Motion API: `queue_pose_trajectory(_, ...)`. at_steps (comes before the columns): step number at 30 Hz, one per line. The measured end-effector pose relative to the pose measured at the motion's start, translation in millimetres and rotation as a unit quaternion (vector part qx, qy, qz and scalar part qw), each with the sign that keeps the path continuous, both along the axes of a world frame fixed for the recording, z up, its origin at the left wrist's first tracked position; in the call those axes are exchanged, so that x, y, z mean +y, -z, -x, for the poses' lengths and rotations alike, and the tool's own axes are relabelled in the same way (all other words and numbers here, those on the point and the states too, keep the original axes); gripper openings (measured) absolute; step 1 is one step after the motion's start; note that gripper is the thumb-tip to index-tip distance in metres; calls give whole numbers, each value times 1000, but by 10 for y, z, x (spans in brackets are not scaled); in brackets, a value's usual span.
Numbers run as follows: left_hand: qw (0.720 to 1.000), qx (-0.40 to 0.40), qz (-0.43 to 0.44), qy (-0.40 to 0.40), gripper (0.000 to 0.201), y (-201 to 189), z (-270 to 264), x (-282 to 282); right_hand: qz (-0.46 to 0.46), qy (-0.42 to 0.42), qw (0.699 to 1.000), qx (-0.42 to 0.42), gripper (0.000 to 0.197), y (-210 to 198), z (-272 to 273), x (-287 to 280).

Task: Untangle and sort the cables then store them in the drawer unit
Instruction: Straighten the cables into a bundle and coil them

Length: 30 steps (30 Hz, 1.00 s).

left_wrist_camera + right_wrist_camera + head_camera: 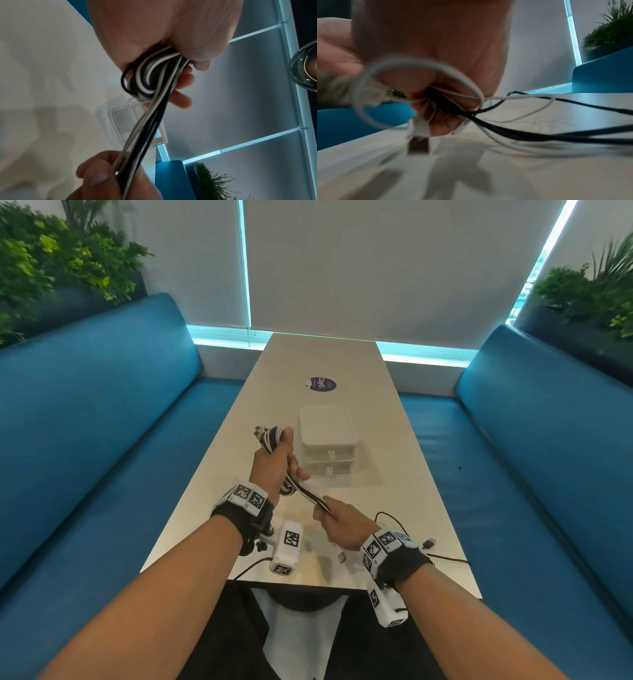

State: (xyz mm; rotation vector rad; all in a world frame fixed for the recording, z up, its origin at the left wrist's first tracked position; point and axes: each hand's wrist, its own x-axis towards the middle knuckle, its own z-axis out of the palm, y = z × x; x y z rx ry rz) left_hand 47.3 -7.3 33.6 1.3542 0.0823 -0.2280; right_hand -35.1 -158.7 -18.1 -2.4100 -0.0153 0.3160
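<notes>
Black-and-white cable bundle stretched between both hands, just before the drawer unit.
Left hand fingers clamped round the coiled end – right hand fingers pinching the strands, above the tabletop.

Left hand gripping black-and-white cables, perhaps coiled, right hand holding below

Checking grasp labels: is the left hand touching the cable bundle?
Touching. The left wrist view shows the left hand with fingers curled round the coiled black and white cable bundle; the head view agrees.
</notes>
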Motion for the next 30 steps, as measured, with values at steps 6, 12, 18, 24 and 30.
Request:
queue_pose_trajectory(6, 1000, 9, -28, 5, 45, 25, 32, -35, 43, -35, 998, -21, 13, 6, -19, 18)
queue_pose_trajectory(12, 989, -33, -123, 78, 51, 124, -2, 42, 26, -46, 999, -11, 14, -15, 4, -36)
queue_pose_trajectory(18, 941, -66, -280, 178, 51, 194, -20, 77, 171, -97, 979, -59, 17, -160, -117, -108)
queue_pose_trajectory(24, 817, -141, -462, 316, 53, 131, 11, 42, 232, -80, 966, -81, 19, -253, -167, -174)
queue_pose_trajectory(30, 699, -193, -587, 360, 24, 114, 116, -73, 222, -57, 970, -84, 25, -178, -108, -174)
